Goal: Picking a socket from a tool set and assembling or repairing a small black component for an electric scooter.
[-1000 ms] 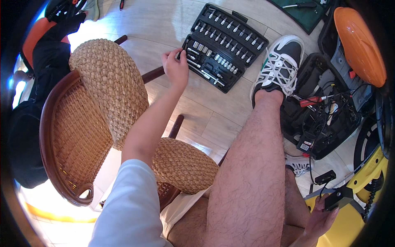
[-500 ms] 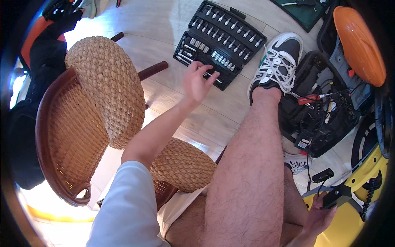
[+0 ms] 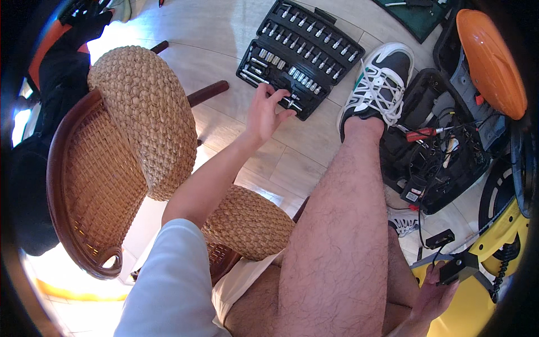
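Over the near edge of an open black socket set case (image 3: 314,14) on the floor is my left hand (image 3: 263,115). Its thumb and fingers are apart, with nothing seen between them. Close to its fingertips, a small chrome tool (image 3: 293,103) lies in the case's lower corner. Rows of bits (image 3: 306,50) and short sockets (image 3: 305,80) fill the rest of the case. At the lower right my right hand (image 3: 433,297) grips a black box-shaped part (image 3: 459,268) with a cable, beside a yellow frame (image 3: 502,227). Some of its fingers are hidden behind the part.
A second open black case (image 3: 438,188) holds tangled cables and a red-handled screwdriver (image 3: 421,135). Beyond it is an orange curved shell (image 3: 490,64). A wicker chair (image 3: 104,180) with woven padding stands on the left. My shoe (image 3: 379,84) rests between the cases.
My left hand has shifted slightly left, and its thumb has come away from the small chrome tool, which now shows more fully in the case. My right hand stays almost where it was.
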`<state>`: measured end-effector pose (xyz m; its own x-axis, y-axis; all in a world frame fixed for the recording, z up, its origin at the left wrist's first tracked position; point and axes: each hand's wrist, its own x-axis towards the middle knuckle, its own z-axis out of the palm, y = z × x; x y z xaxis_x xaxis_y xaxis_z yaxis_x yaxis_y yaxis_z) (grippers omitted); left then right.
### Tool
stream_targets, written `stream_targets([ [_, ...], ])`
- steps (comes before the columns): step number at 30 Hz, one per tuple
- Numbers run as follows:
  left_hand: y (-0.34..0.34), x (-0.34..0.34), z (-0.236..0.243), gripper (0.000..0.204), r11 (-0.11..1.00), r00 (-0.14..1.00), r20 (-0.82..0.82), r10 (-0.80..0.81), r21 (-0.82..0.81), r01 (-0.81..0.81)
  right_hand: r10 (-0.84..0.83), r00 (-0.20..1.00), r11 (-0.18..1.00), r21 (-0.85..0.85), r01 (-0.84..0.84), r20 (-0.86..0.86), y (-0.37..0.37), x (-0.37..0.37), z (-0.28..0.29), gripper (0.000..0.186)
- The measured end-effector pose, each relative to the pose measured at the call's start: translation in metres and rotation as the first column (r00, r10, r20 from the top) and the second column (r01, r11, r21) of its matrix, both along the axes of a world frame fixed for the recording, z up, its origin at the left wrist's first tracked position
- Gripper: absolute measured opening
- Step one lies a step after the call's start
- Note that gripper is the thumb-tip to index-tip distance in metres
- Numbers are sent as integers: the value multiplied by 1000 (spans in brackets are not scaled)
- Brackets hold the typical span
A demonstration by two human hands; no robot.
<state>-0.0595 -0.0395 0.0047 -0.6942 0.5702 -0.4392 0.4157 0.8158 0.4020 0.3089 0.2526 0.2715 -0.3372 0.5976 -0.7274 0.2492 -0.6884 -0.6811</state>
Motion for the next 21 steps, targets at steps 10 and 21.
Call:
stream_targets([
  [10, 0, 19, -5, 71, 997, 994, -77, 77, 16, -76, -28, 1000, 999, -28, 28, -4, 2, 1, 0, 44],
  [21, 4, 44, -14, 94, 942, 934, -127, 333, 100, -322, -20, 1000, 1000, -3, 20, -1, -1, -8, 0, 44],
])
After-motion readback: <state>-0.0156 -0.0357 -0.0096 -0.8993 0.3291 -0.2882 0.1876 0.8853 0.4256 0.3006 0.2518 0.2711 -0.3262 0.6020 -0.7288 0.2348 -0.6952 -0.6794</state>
